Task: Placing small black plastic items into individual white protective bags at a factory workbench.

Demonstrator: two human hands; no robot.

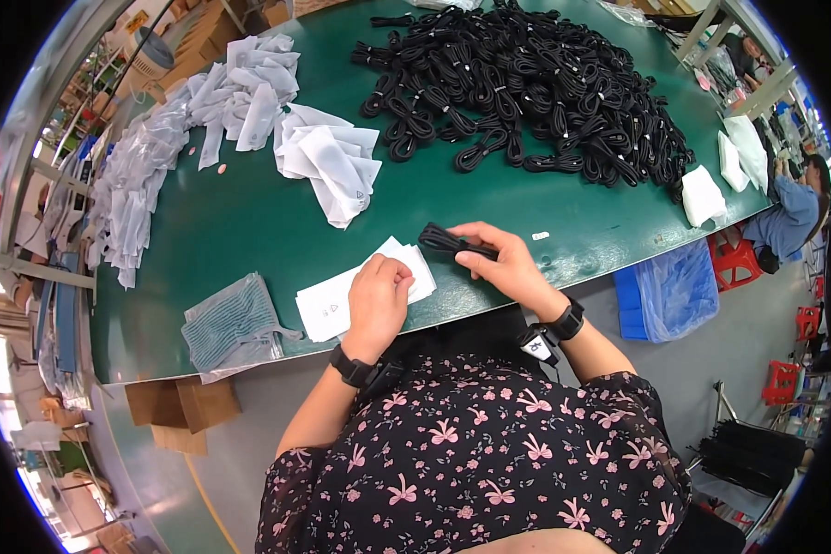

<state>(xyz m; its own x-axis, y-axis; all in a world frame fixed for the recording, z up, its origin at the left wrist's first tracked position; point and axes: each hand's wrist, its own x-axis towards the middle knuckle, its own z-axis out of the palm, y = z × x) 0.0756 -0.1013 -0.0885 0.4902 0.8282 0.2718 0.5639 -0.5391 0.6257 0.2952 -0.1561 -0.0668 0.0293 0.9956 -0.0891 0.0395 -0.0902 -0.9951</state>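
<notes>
My right hand (511, 265) grips a coiled black cable (441, 240) between thumb and fingers, just above the table. Beside it, my left hand (379, 297) rests over a stack of flat white bags (320, 307) with its fingers curled and pressed together. What those fingers pinch, if anything, is hidden. The bags lie slightly fanned near the front edge of the green table (489, 208). Farther back on the right spreads a large heap of bundled black cables (526, 88).
Filled frosted bags (129, 189) line the table's left side, with a looser pile of them (328, 162) nearer the middle. A clear bag of teal striped material (231, 323) lies front left. White packets (704, 197) sit at the right edge, above a lined blue bin (669, 294).
</notes>
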